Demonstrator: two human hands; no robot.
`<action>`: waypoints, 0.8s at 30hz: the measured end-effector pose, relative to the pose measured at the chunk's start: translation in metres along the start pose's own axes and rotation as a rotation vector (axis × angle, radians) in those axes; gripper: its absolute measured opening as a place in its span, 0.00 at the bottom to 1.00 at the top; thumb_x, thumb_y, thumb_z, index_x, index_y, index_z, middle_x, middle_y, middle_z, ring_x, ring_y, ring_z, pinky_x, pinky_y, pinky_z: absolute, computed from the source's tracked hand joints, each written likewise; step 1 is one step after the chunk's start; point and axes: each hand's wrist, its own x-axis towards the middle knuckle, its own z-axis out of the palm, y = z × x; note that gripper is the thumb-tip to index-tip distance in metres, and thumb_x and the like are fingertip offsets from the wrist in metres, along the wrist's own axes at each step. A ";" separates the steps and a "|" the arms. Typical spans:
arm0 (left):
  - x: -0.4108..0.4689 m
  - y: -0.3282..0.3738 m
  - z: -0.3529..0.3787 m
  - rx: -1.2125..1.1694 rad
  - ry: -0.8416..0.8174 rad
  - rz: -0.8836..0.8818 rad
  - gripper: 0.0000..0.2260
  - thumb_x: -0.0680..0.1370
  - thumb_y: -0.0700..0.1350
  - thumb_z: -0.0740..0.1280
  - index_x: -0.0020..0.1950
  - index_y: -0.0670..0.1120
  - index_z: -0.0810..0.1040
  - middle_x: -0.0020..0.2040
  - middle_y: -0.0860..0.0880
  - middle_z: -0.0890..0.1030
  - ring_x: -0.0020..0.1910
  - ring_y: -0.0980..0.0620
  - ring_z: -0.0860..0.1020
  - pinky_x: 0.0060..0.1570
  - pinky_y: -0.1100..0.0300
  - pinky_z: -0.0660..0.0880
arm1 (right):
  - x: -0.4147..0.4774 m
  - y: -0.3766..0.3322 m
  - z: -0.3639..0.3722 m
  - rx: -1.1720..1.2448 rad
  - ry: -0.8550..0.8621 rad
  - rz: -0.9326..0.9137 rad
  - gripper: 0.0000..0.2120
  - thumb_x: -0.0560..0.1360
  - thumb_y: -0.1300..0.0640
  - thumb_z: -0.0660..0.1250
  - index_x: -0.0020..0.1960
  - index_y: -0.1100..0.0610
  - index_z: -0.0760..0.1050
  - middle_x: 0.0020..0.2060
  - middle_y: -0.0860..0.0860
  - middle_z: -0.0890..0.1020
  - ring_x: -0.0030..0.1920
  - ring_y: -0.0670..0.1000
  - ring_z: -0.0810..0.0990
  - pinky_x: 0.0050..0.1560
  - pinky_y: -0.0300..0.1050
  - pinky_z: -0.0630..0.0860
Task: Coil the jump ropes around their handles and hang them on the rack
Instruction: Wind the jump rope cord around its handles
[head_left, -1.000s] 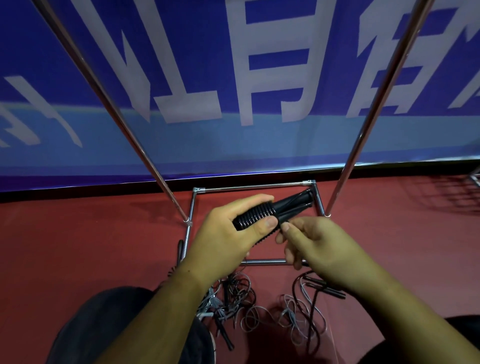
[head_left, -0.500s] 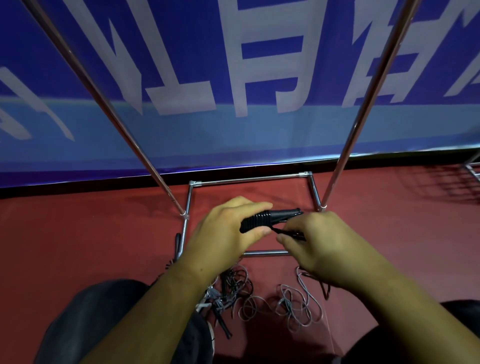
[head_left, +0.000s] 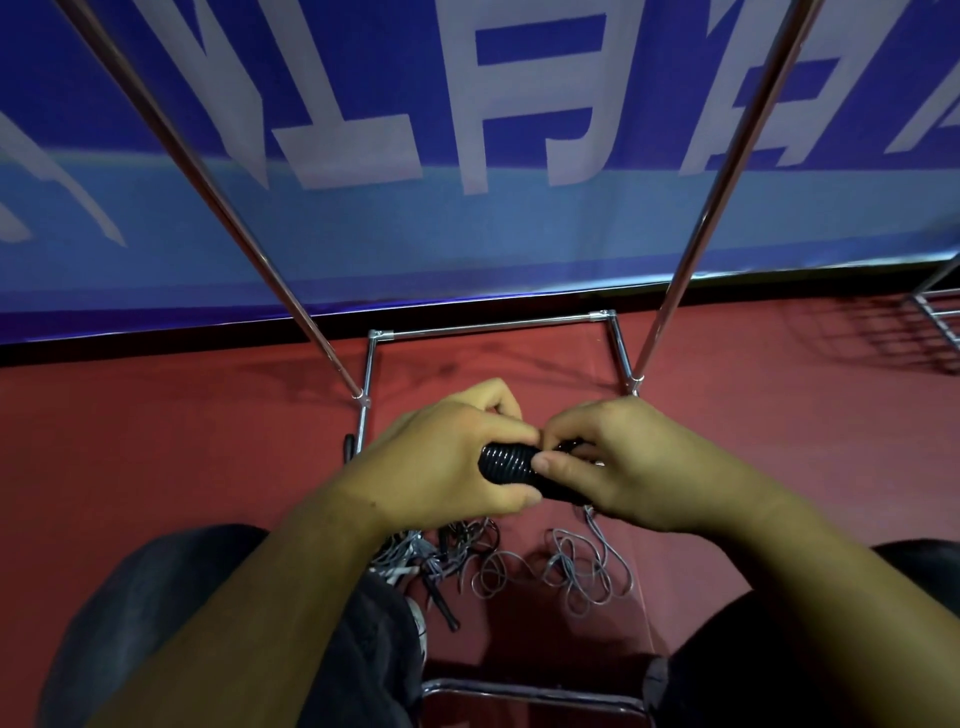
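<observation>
The left grip (head_left: 444, 462) curls round the black handles (head_left: 506, 462), and the right grip (head_left: 628, 465) pinches their other end. Loose grey rope (head_left: 571, 571) lies on the red floor (head_left: 156, 441) beneath them, near the rack (head_left: 493, 325).

blue banner (head_left: 467, 234), red floor (head_left: 156, 441), dark trousers (head_left: 156, 623)

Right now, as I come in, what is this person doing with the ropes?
A person faces a metal rack on a red floor. The left hand grips the black jump rope handles held together, and the right hand pinches at their other end, apparently working on the wrap. Several loose ropes lie tangled on the floor below the hands. No rope hangs on the visible part of the rack.
</observation>
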 end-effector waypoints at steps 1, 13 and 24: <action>-0.002 0.001 -0.001 0.008 0.003 -0.009 0.14 0.70 0.63 0.76 0.52 0.61 0.81 0.52 0.59 0.71 0.48 0.59 0.77 0.44 0.53 0.76 | 0.000 -0.001 0.001 0.017 0.000 0.008 0.12 0.80 0.50 0.69 0.37 0.44 0.74 0.30 0.41 0.76 0.36 0.42 0.76 0.37 0.33 0.66; 0.000 0.002 -0.012 -0.207 0.048 -0.030 0.13 0.68 0.55 0.82 0.48 0.57 0.84 0.49 0.56 0.79 0.47 0.56 0.80 0.48 0.55 0.77 | 0.000 -0.009 -0.005 0.365 -0.006 0.046 0.14 0.78 0.47 0.71 0.38 0.54 0.80 0.27 0.48 0.74 0.29 0.41 0.70 0.31 0.37 0.67; -0.004 0.013 -0.027 -0.694 -0.008 0.016 0.11 0.68 0.52 0.78 0.50 0.56 0.85 0.44 0.56 0.83 0.38 0.59 0.79 0.39 0.65 0.73 | 0.001 -0.010 -0.021 0.694 0.106 0.018 0.18 0.75 0.47 0.71 0.33 0.58 0.77 0.25 0.51 0.70 0.26 0.46 0.66 0.26 0.35 0.62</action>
